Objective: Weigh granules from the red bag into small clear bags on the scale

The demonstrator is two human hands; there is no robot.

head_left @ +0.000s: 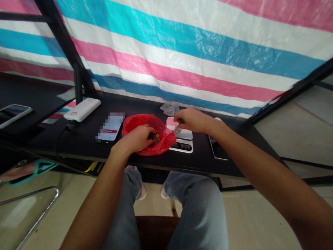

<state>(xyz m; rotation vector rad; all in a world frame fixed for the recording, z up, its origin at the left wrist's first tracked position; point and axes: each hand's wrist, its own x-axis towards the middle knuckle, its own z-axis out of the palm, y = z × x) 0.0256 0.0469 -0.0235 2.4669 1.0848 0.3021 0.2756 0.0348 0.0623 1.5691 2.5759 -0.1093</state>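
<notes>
My left hand reaches into an open red plastic bag. Its fingers are curled on small brown and yellowish pieces lying inside; their kind is too blurred to tell. Over a white kitchen scale with dark buttons along its front, my right hand pinches something small and dark. Just below those fingertips is a small clear plastic piece, perhaps a little bag, at the scale's plate. The red bag overlaps the scale's left side.
Left of the bag lie a lit phone and a white power bank with a cable. Crumpled clear plastic bags sit behind the scale. Another device is under my right forearm. A striped sheet hangs behind the black table.
</notes>
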